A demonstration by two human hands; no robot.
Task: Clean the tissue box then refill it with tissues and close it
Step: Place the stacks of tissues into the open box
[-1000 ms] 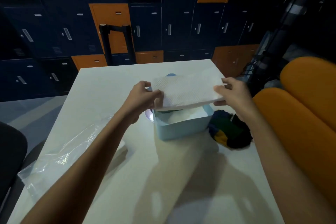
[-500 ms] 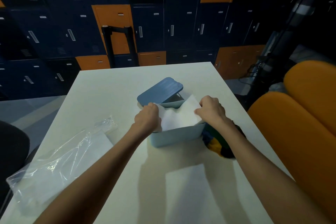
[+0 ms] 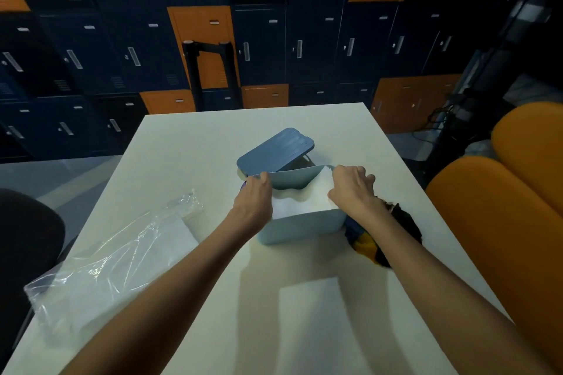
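Observation:
A light blue tissue box (image 3: 301,227) stands open in the middle of the white table (image 3: 189,155). A white stack of tissues (image 3: 300,202) lies inside it, sloping up toward the right. My left hand (image 3: 254,201) presses on the stack's left end, fingers curled over the box's left rim. My right hand (image 3: 352,189) holds the stack's right end at the box's right rim. The darker blue lid (image 3: 275,149) leans tilted behind the box, against its far edge.
A crumpled clear plastic wrapper (image 3: 112,256) lies on the table's left side. A dark cloth with yellow and blue patches (image 3: 374,240) sits right of the box, under my right forearm. Orange seats (image 3: 502,207) border the table's right edge. Lockers fill the background.
Both hands have lowered the tissue stack from above the box down into it. The stack has sunk deeper between the walls, and the lid behind has come into view.

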